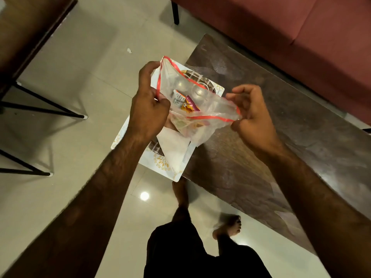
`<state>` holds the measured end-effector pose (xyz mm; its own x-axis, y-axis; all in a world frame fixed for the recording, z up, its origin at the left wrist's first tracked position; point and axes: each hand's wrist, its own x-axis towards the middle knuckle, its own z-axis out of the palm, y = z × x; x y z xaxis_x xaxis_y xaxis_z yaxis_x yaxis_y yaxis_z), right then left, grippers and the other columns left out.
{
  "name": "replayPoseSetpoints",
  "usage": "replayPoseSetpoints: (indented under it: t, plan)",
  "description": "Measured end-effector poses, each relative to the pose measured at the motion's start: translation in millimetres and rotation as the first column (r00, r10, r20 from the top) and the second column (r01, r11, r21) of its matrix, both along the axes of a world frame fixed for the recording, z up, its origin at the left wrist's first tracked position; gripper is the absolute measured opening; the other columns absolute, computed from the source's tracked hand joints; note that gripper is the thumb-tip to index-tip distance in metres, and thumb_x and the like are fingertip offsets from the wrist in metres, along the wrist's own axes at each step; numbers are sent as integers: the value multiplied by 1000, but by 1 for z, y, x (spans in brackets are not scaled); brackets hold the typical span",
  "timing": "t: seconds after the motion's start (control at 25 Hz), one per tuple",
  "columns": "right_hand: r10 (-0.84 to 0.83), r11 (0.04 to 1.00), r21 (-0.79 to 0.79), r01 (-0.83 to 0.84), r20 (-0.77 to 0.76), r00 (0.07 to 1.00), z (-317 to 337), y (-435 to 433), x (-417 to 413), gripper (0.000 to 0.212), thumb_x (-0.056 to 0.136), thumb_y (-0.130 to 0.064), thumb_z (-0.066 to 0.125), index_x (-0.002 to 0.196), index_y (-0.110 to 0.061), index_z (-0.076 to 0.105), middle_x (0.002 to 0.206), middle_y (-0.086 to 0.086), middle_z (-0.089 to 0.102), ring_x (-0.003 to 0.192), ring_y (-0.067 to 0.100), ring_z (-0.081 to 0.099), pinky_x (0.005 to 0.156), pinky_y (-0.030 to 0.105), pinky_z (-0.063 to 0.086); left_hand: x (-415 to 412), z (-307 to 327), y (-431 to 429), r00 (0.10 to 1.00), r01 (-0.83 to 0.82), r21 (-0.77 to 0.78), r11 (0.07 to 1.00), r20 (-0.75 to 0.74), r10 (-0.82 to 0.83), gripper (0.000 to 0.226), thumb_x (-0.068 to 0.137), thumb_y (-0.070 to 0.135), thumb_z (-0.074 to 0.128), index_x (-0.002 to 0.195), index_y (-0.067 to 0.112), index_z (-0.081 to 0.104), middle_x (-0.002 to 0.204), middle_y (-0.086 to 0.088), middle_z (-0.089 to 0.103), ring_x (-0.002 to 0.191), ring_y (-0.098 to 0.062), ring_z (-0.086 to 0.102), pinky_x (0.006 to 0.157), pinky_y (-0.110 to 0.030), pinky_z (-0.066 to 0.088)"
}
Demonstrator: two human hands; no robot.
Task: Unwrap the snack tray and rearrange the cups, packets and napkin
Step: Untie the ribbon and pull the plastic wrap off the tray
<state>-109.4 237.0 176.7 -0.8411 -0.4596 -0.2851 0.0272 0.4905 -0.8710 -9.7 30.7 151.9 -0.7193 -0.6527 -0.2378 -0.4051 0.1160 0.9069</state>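
A clear plastic bag [202, 109] with a red edge strip is stretched in the air between both hands. My left hand [148, 105] grips its left edge, my right hand [249, 115] pinches its right corner. Below it lies a white tray [162, 167] with gold leaf print, hanging over the corner of the dark table [261, 117]. Through the bag I see two clear cups [198, 91], a white-orange packet [177, 98] and a purple-yellow packet [190, 105]. A white napkin [174, 147] lies on the tray's near part.
A red sofa [291, 27] stands behind the table. At the far left is a wooden table on thin black legs [40, 109]. My bare feet [226, 227] stand on the pale tiled floor beside the dark table's edge.
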Motion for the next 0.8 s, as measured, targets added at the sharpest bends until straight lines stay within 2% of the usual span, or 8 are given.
replayPoseSetpoints:
  t: [0.12, 0.2, 0.28, 0.36, 0.48, 0.6, 0.72, 0.8]
  plan:
    - [61, 998, 26, -56, -269, 961, 27, -10, 12, 52, 72, 6, 53, 120, -11, 63, 122, 0, 65, 120, 22, 63, 97, 45, 60, -2, 7, 12, 994, 104, -50, 993, -24, -105, 69, 88, 0, 60, 140, 38, 36, 103, 5, 60, 91, -8, 66, 74, -37, 63]
    - [159, 987, 39, -155, -322, 933, 38, -32, 18, 52, 69, 7, 45, 111, -11, 72, 111, -2, 71, 108, 18, 68, 89, 32, 60, -1, 7, 18, 987, 141, -52, 989, -69, -145, 62, 91, -1, 55, 138, 36, 37, 118, -3, 59, 93, -13, 67, 74, -38, 63]
    - [375, 922, 203, -329, -255, 891, 35, -55, 16, 55, 74, 5, 46, 117, -11, 76, 119, 1, 77, 114, 17, 70, 95, 29, 57, 1, 7, 22, 975, 198, -44, 979, -98, -201, 58, 93, -1, 49, 135, 37, 38, 124, -4, 57, 97, -20, 68, 76, -39, 63]
    - [516, 797, 403, -449, -69, 854, 22, -71, 4, 54, 87, 2, 52, 136, -12, 70, 139, 7, 72, 130, 25, 64, 107, 35, 53, 6, 6, 19, 963, 260, -126, 957, -40, -266, 54, 86, -1, 46, 128, 33, 52, 110, -1, 54, 91, -18, 63, 79, -42, 59]
    - [484, 605, 659, -447, 141, 864, 2, -72, -17, 72, 95, -30, 72, 158, -13, 43, 163, 14, 47, 148, 34, 46, 121, 44, 43, 12, 12, 15, 957, 278, -356, 892, 188, -223, 38, 82, 5, 50, 103, 21, 77, 97, -2, 47, 84, -16, 55, 78, -29, 48]
    - [508, 558, 705, -438, 127, 852, -4, -67, -18, 98, 82, -49, 79, 163, -18, 33, 161, 13, 47, 150, 35, 44, 122, 45, 42, 11, 25, 20, 911, 351, -488, 799, 374, -172, 39, 86, 15, 55, 121, 18, 70, 114, -10, 53, 95, -28, 62, 85, -36, 49]
    - [581, 446, 688, -572, 263, 770, 0, -72, -11, 60, 95, -26, 67, 152, -14, 51, 136, 10, 65, 121, 28, 62, 97, 31, 51, 5, 30, 25, 895, 399, -500, 768, 395, -208, 45, 86, 13, 53, 130, 14, 63, 124, -12, 51, 97, -33, 64, 86, -41, 50]
    - [600, 455, 650, -609, 281, 749, -2, -82, -5, 47, 101, -12, 56, 148, -11, 57, 140, 14, 66, 124, 31, 64, 101, 35, 54, 3, 30, 28, 874, 441, -512, 737, 431, -224, 37, 88, 12, 54, 122, 13, 69, 125, -10, 50, 94, -35, 64, 85, -42, 51]
